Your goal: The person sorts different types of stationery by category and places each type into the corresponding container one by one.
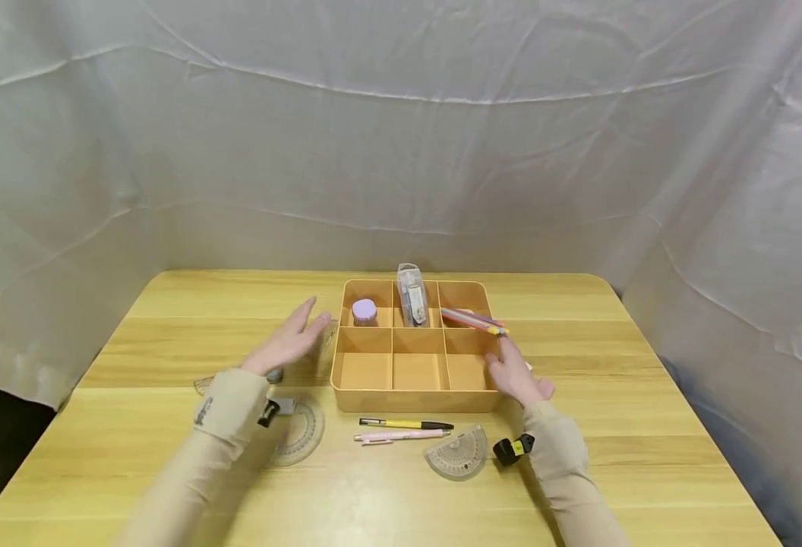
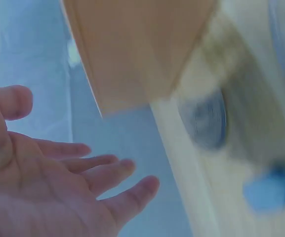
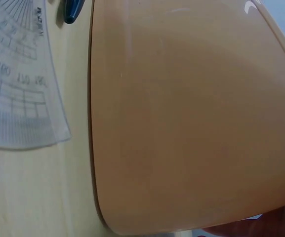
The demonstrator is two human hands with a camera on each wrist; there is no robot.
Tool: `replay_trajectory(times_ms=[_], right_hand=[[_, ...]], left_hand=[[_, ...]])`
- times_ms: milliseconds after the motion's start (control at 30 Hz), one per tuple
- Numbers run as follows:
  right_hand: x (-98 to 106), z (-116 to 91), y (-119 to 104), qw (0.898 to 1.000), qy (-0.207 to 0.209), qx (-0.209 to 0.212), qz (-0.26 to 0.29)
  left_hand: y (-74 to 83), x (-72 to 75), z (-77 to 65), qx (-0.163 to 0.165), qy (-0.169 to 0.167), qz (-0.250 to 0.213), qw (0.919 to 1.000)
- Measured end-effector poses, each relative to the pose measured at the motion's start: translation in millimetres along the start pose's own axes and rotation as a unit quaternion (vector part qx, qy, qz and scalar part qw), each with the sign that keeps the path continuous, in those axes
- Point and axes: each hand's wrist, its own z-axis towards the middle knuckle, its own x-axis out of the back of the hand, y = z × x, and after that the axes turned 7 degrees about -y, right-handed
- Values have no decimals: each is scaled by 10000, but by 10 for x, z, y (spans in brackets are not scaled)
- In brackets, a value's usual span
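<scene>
An orange six-compartment box lies in the middle of the table. My right hand grips its right wall, thumb over the rim and fingers outside, near the ends of several coloured pencils resting in the back right compartment and over the rim. Beside the left wall my left hand is spread and holds nothing; its fingers look straight in the left wrist view. A purple-capped container sits in the back left compartment. A clear case leans up in the back middle one.
In front of the box lie a yellow-and-black pen, a pink pen and a clear semicircular protractor. A round-edged protractor is under my left forearm. A blurred grey round object and a blue object are left of the box.
</scene>
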Motion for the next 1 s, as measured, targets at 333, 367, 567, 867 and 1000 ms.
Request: replay_trajectory(times_ms=[333,367,567,867,1000], right_hand=[[30,-22,-27,9998,-3,-194,-93],[31,-22,-31,9997,-21,-207,-99],[20,-10,-33,9996,-64,-270,-94],[11,-6,-20,9997,41,-208,-151],[13,-2,-20,9997,25,-194,-150]], left_hand=[[-113,195,216,1193,-337,1139,9857],[-106,173,242,1239,-349,1302,9831],[-68,32,364,1425,-225,2037,9683],[-35,-49,458,1549,-13,2265,9616],[-59,-64,504,1589,51,2239,9615]])
